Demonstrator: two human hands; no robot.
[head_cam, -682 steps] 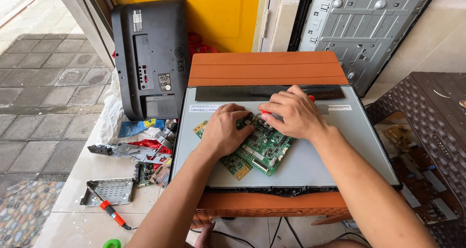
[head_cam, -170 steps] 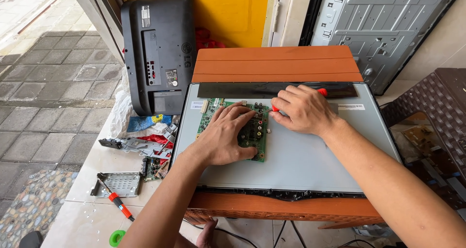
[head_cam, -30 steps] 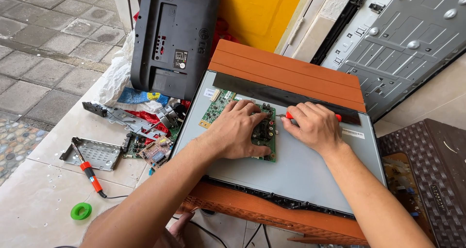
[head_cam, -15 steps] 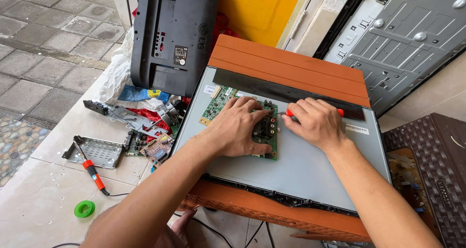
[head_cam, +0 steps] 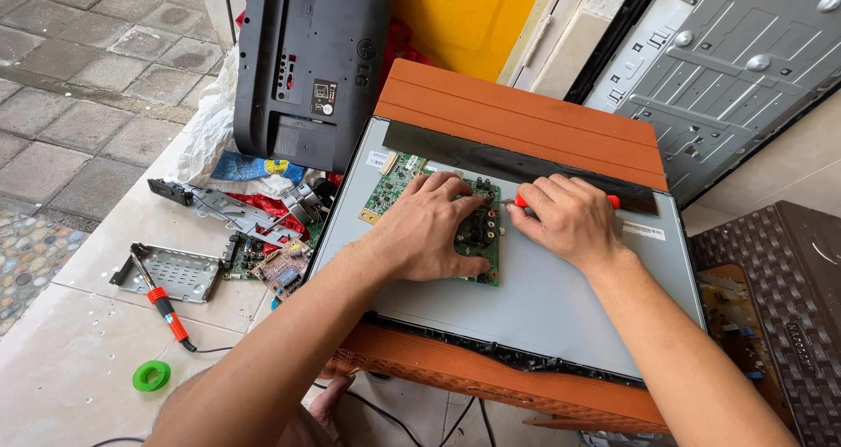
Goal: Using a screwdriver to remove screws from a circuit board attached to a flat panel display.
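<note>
Two bare hands are working over a green circuit board that is lying flat on the grey metal back of a flat-screen panel. That panel is resting on an orange-brown table, and the board is sitting toward the panel's upper left part. The left hand is pressing down on the board, palm down with fingers spread, covering most of its middle and gripping nothing. The right hand is curling closed around a red-handled screwdriver, whose red ends are peeking out on both sides of the fist while its tip is pointing at the board's right edge, near a row of round connectors. A dark strip is running across the panel just above both hands.

Left of the table, on a pale tiled ledge, a soldering iron with an orange grip is lying beside a perforated metal shield, and a green tape roll is sitting near it. More small boards and metal brackets are piling up just beside the panel's left edge. A black monitor back cover is leaning upright behind them, and a grey metal television chassis is standing at the upper right.
</note>
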